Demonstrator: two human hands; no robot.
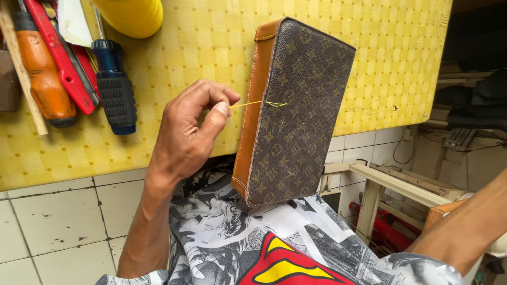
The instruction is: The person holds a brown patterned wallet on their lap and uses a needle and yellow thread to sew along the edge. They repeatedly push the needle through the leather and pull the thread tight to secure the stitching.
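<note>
Against the yellow checked tabletop [211,47], propped on the lap, stands a stiff brown patterned leather wallet [293,113]. Left hand [187,132] pinches taut yellow thread [253,103]; right hand unseen. Likely light, firm; grip edges.

Yellow checkered tabletop [200,47] seen across upper frame. Tools laid at its left end: orange-handled tool [43,79], red-handled tool [59,58], blue-and-black screwdriver handle [113,87], wooden stick [21,74] at far left. Yellow cylinder [132,16] cut off by top edge. White tiled floor [53,221] seen below. Wooden frame [396,184] placed at right, red pipes [383,232] beneath it.
</note>
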